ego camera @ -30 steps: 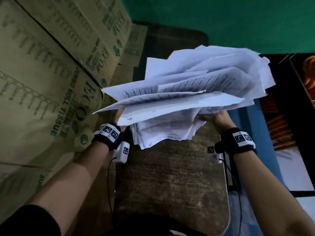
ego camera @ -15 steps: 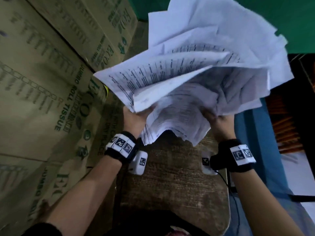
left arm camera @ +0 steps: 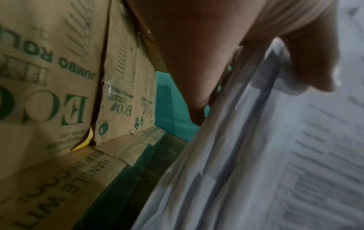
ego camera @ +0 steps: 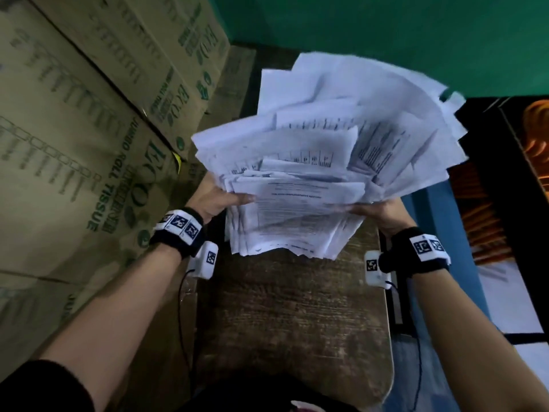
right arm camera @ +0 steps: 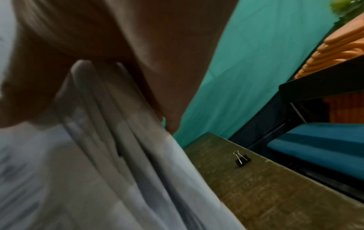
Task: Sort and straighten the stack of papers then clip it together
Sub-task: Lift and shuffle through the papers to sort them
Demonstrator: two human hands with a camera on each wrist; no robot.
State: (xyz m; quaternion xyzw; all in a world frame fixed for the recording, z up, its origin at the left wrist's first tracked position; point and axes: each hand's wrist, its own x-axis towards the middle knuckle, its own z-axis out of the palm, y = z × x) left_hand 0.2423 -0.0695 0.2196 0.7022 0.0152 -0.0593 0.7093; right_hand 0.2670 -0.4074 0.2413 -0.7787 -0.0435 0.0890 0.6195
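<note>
The left hand and right hand each clamp one side of the messy papers above the table, probably to knock them even. The binder clip waits near the table's right edge.

Matt white printed paper sheets, rough-grained wooden table, plain brown cardboard boxes, wire-handled black clip.

Off beyond the left hand, the stacked cardboard boxes carry green print: "ECO" and "JUMBO ROLL TISSUE". The flattened cardboard lying below that hand shows "HANDLE WIT", cut off. The papers between both hands are printed, but too blurred to read.
</note>
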